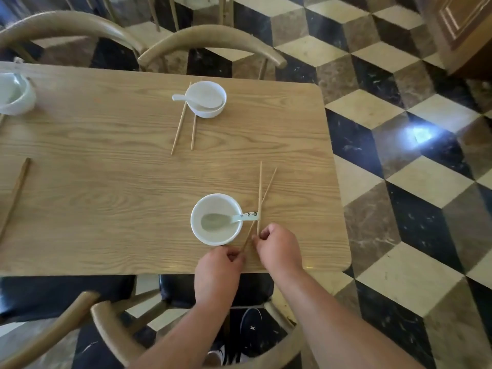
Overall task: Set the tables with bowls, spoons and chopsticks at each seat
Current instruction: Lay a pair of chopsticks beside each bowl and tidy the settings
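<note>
On the wooden table (106,182), a white bowl (216,219) at the near seat holds a pale spoon (226,220) whose handle sticks out to the right. Two wooden chopsticks (260,193) lie crossed just right of the bowl. My left hand (218,270) pinches the near end of one chopstick. My right hand (279,249) pinches the near end of the other. At the far seat a second white bowl (206,98) holds a white spoon (186,98), with a pair of chopsticks (185,129) beside it on the left.
A third white bowl (14,93) stands at the table's left edge, and a darker chopstick (14,195) lies near the left side. Curved wooden chairs (210,38) stand at the far side and one (111,331) at the near side. The floor (412,155) is chequered.
</note>
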{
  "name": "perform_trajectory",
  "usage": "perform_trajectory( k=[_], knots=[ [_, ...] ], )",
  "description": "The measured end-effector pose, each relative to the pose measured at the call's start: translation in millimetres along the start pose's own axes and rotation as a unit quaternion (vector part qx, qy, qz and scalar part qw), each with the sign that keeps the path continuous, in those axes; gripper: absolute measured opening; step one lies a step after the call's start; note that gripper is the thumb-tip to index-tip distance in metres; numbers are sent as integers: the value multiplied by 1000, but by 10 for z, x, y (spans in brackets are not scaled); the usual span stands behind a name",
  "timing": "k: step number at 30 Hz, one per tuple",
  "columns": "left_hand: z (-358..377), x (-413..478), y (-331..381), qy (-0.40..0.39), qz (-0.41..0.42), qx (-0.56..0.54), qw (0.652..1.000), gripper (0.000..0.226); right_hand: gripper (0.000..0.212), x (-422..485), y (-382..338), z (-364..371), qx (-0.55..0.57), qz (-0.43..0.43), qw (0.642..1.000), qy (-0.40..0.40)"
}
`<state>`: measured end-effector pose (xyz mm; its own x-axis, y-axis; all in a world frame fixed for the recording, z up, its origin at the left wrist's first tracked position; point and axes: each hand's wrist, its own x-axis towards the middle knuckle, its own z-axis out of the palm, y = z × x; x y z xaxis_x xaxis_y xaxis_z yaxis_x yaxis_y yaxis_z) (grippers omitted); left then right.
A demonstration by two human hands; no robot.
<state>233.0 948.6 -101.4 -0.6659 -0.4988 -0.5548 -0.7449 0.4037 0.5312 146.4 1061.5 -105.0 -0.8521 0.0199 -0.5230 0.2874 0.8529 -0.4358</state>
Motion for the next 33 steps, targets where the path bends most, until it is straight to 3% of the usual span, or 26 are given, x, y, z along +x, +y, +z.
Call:
perform_trajectory(
  k=[6, 13, 23, 28, 30, 33],
  knots=[
    [-40, -2, -19, -10, 10, 3, 1000, 14, 16, -148, 204, -169, 15, -10, 1000, 6],
    [-11, 17, -48, -11, 10, -17, 1000, 10, 17, -113, 336, -208, 5, -29, 999, -40],
    [75, 9, 76, 14, 23, 91, 996, 12, 19, -8, 359, -317, -6, -45, 997, -61],
    [62, -96, 116, 3, 24, 77, 997, 13, 20, -6, 417, -444, -4, -61, 997, -50],
    [61, -212, 126, -12, 37, 51, 998, 9, 22, -20, 422, -571, 32, -65, 996, -53],
    [86, -399, 186, -42, 66, 31, 996, 5, 26, -50, 352, -796, 229, -11, 959, -165]
  ],
)
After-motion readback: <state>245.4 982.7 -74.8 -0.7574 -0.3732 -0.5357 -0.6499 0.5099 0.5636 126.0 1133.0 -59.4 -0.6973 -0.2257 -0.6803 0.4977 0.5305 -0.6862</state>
